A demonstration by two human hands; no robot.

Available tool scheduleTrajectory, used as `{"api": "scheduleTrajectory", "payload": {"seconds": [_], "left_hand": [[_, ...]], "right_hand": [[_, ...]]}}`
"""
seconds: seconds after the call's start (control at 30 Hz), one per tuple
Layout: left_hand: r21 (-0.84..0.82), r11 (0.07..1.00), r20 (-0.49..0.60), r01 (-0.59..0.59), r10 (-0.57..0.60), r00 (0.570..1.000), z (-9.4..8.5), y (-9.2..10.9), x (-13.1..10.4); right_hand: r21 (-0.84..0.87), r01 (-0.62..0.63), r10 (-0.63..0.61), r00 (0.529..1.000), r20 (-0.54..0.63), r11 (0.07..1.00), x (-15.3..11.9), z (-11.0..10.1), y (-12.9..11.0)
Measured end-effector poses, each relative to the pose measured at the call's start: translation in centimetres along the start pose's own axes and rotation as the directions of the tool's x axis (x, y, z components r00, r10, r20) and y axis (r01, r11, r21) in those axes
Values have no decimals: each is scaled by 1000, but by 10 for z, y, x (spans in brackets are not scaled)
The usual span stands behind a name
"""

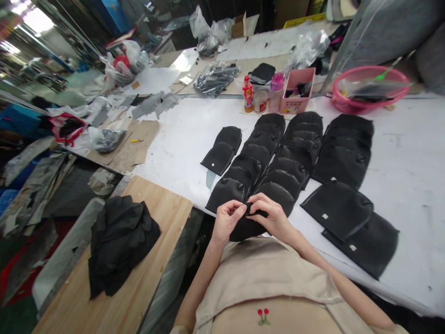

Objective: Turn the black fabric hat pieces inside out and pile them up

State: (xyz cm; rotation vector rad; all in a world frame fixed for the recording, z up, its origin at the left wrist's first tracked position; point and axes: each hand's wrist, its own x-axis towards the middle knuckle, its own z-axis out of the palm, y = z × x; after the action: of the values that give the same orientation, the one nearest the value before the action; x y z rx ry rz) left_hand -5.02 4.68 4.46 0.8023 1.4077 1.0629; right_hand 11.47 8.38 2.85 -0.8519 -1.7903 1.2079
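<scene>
Head view: got a smooth, faintly shiny, kinda curved-edge black piece [246,229] pinched up top by left hand [227,219] and right hand [271,214], mostly just below both.

No text readable anywhere. Pink box [295,109]: short line of dark printed characters [294,103] across its front, too small and soft to make out. Red bottle [248,95]: printed wrap with pale marks, brand illegible. Jar [260,102] just beside it: red-and-white label [262,106], wording lost (blur again). Black pieces [339,206] on the white surface [410,185]: small pale square tags [325,216] on several, no letters or numbers can be told at this size.
</scene>
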Motion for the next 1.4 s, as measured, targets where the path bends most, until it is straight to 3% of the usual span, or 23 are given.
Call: {"api": "scheduleTrajectory", "payload": {"seconds": [0.3,0.43,0.6,0.9,1.13,1.23,1.4], "left_hand": [[-16,999,-11,46,-46,999,5,-3,3],[17,1000,-21,18,-18,1000,7,-7,4],[97,995,-34,-4,8,999,12,-11,3],[242,969,-38,-51,62,997,18,-11,-2],[272,961,-31,-48,58,998,19,-12,-2],[285,957,-31,-59,71,997,19,-13,-4],[275,960,-25,-57,66,997,18,-16,-2]], "right_hand": [[9,-26,25,999,23,1000,-1,-3,1],[99,-94,94,996,5,991,-1,-5,-2],[234,-305,311,950,9,923,4,-8,-3],[260,-355,382,923,-57,898,1,0,7],[440,-412,479,877,-46,798,0,1,10],[467,-413,485,874,-38,782,-1,3,12],[317,-365,399,915,-49,875,-3,2,7]]}}
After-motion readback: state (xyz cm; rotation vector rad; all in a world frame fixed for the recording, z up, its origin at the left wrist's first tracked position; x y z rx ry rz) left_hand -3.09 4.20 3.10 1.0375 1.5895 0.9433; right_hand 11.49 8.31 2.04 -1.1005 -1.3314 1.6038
